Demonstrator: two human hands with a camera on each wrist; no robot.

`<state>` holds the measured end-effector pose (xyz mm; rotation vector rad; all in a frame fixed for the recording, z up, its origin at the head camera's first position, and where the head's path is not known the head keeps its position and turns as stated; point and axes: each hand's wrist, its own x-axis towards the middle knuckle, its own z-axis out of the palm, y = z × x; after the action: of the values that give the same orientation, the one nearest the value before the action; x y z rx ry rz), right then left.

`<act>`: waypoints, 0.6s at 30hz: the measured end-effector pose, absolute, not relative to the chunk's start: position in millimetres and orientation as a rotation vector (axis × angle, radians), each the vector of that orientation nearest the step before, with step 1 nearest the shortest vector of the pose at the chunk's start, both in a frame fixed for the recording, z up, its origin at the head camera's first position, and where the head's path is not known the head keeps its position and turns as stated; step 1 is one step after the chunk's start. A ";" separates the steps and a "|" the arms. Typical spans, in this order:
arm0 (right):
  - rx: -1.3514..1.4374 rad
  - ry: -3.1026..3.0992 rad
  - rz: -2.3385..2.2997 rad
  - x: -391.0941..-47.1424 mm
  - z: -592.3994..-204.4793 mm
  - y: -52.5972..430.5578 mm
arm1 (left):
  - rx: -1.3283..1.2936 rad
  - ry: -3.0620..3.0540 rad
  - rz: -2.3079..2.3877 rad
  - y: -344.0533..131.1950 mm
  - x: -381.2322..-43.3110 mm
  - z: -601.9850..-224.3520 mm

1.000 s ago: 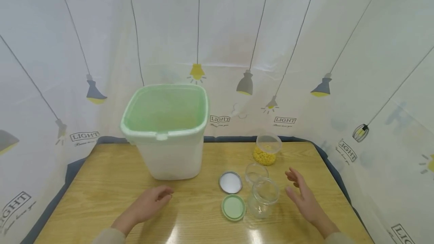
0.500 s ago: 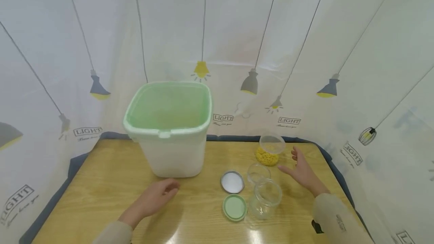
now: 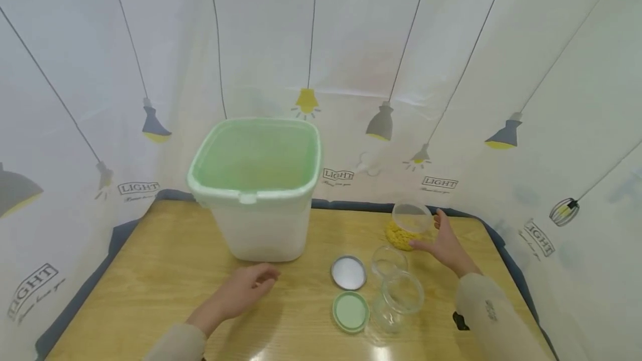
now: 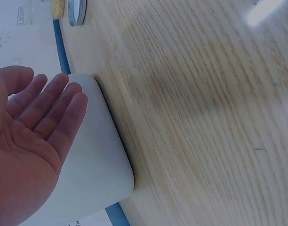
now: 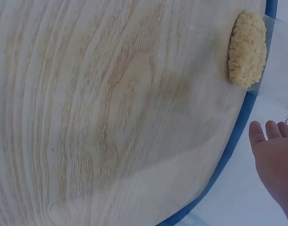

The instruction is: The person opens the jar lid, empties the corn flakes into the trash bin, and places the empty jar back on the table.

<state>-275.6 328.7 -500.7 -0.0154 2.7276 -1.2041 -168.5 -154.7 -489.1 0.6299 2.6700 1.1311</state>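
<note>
At the back right of the table, a clear tub (image 3: 411, 217) holds small yellow pieces (image 3: 399, 235). My right hand (image 3: 445, 247) is at the tub's right side, thumb and fingers spread apart. In the right wrist view this hand (image 5: 276, 160) is just short of the tub, whose yellow pieces (image 5: 248, 49) show through its wall. My left hand (image 3: 243, 289) hovers over the table in front of a white bin with a green rim (image 3: 268, 233). Its palm and loosely bent fingers (image 4: 64, 122) hold nothing in the left wrist view.
A tall clear jar (image 3: 388, 313) and a smaller clear container (image 3: 388, 263) stand between the tub and the table's front. Left of them lie a silver-rimmed white lid (image 3: 348, 272) and a green lid (image 3: 350, 312). A lamp-printed curtain (image 3: 351, 43) surrounds the table (image 3: 145, 272).
My right hand has moved away from beside the jar, back to the tub of yellow pieces. My left hand has shifted slightly right. The head view has turned a little.
</note>
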 end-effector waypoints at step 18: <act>0.046 2.584 -1.472 -291.9 -532.5 324.9 | 0.620 2.622 1.106 -146.0 -173.6 -486.6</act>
<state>-291.9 324.9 -532.5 0.0465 2.5845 -1.4719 -173.6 -146.0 -486.6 0.6196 2.6220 1.1059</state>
